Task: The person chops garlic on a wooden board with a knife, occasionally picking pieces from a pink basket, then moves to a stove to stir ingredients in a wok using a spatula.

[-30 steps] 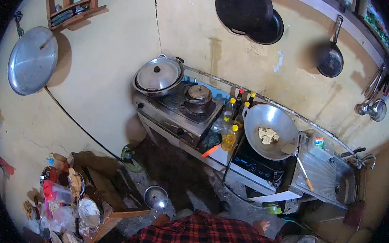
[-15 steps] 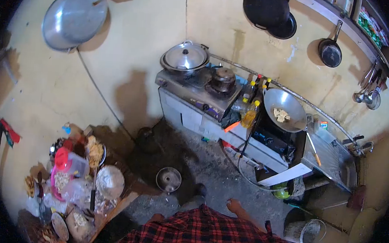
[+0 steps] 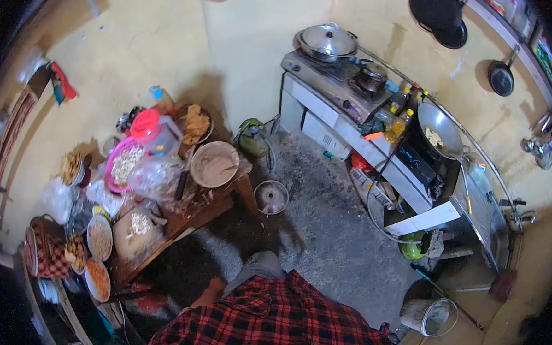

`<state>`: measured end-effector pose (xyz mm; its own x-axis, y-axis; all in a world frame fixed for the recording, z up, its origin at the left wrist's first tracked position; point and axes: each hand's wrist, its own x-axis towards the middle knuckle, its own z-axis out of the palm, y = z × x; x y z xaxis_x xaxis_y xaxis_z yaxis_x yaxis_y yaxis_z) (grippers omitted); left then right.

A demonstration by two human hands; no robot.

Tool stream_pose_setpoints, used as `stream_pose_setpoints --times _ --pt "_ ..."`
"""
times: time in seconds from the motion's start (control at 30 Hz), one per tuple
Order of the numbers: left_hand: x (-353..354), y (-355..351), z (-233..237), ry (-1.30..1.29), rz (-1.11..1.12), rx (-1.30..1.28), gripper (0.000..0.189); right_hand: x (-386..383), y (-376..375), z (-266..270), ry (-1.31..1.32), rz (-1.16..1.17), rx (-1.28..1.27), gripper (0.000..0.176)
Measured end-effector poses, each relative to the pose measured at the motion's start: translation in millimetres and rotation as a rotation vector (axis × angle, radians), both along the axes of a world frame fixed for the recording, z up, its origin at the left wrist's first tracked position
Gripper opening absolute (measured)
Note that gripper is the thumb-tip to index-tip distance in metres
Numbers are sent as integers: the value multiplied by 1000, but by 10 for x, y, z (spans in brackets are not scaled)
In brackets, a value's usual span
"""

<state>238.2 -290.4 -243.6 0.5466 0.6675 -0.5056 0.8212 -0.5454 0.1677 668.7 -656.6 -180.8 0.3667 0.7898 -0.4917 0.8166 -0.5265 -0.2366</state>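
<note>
On the wall, dark pans (image 3: 432,10), a smaller pan (image 3: 501,79) and, at the far right, ladles (image 3: 544,156). Below, on the stove (image 3: 324,85), a lidded pot (image 3: 328,43) and a kettle (image 3: 371,78), with yellow-capped bottles (image 3: 397,128) just beside. Farther right, a tap (image 3: 526,217) near the sink (image 3: 491,229). On the floor, a bucket (image 3: 414,313), a green cylinder (image 3: 412,245) under the counter (image 3: 424,224), and a second cylinder (image 3: 252,141) near the wall.

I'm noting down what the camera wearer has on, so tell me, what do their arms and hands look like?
The person wears a red and black checked shirt. The left hand and part of its forearm are bare, with no glove showing; they're too small and dim to make out rings or markings. The right hand is out of view.
</note>
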Motion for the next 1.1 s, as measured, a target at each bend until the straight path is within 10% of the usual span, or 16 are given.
stream_pose_setpoints --times 0.07,0.27,0.43,0.53,0.77,1.1 --pt "-255 33 -46 -227 116 284 34 -102 134 265 1 -29 -31 38" --pt "-670 195 17 -619 788 -231 34 -429 1030 513 15 -90 -105 37" --pt "-844 740 1457 -682 479 -44 19 -1001 1953 233 55 -131 -172 36" --pt "-1265 961 1940 -769 374 52 17 -1527 3016 73 91 90 380 24" --pt "-2301 1518 2479 -713 473 329 17 -3784 5326 1443 279 573 841 28" --pt "-3270 2268 2505 -874 699 663 21 -4533 6090 1335 32 565 658 39"
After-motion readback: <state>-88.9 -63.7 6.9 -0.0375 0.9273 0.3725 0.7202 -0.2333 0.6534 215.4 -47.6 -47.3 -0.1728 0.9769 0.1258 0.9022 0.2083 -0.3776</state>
